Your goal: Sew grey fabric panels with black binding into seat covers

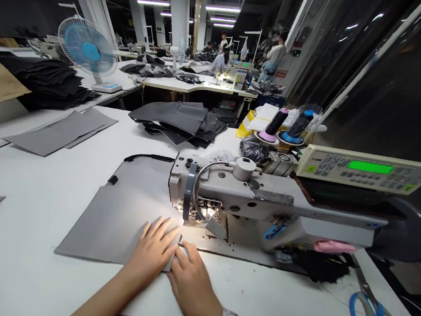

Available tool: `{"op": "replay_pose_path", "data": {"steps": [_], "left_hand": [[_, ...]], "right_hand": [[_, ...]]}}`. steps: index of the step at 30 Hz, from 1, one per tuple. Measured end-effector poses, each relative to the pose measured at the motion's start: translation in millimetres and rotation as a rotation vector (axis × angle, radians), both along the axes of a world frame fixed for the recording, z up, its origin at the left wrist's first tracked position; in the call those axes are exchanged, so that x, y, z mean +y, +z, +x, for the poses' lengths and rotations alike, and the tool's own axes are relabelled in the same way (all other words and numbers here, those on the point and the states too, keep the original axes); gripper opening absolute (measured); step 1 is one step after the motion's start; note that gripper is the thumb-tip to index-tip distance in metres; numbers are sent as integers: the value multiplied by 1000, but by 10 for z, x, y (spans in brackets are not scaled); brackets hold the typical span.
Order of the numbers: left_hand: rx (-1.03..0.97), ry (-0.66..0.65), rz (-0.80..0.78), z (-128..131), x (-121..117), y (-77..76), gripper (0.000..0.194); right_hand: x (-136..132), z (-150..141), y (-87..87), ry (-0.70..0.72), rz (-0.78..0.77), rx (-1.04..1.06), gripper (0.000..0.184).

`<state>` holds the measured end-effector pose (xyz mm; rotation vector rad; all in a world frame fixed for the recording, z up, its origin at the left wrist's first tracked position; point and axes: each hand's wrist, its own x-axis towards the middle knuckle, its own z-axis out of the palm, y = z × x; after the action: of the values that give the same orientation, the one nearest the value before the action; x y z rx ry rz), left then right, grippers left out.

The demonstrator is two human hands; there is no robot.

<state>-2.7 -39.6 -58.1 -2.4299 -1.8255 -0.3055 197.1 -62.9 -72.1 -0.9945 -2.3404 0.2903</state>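
A large grey fabric panel [121,208] lies flat on the white table [24,253], running under the head of the sewing machine [252,193]. My left hand [152,250] rests on the panel's near right corner with its fingers stretched out flat. Beside it, my right hand [191,280] presses on the panel's edge just in front of the lit needle area [202,210], fingers together and pointing toward the presser foot. Neither hand grips anything.
Blue-handled scissors [371,311] lie at the right. A control panel [365,168] and thread cones [288,124] stand behind the machine. Stacks of dark cut pieces [180,121], grey sheets [61,131] and a fan [88,50] sit further back. People work at distant tables.
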Motion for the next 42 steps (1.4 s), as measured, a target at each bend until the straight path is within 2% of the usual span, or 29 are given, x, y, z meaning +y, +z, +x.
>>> {"op": "replay_pose_path", "data": {"steps": [2, 5, 8, 13, 18, 21, 30, 36, 42], "left_hand": [[-20, -28, -6, 104, 19, -39, 47], [-22, -9, 2, -20, 86, -62, 46], [-4, 6, 4, -129, 147, -78, 45], [-5, 11, -2, -76, 215, -100, 42], [-26, 4, -7, -51, 306, -60, 41], [-45, 2, -9, -50, 365, -37, 40], [-53, 18, 8, -30, 593, -60, 29], [-114, 29, 0, -34, 783, -68, 23], [-217, 7, 2, -77, 1054, -76, 35]], "right_hand": [[26, 8, -9, -8, 0, -6, 33], [76, 12, 5, 2, -10, -13, 40], [123, 6, 32, -1, -11, -7, 38], [180, 44, 116, 12, 42, 37, 22], [279, 104, 186, -3, 19, 146, 41], [334, 78, 156, -32, 33, 96, 46], [496, 55, 49, -92, 81, -6, 44], [597, 18, 52, -132, 29, -113, 47], [616, 9, -21, -185, 41, -180, 53]]}}
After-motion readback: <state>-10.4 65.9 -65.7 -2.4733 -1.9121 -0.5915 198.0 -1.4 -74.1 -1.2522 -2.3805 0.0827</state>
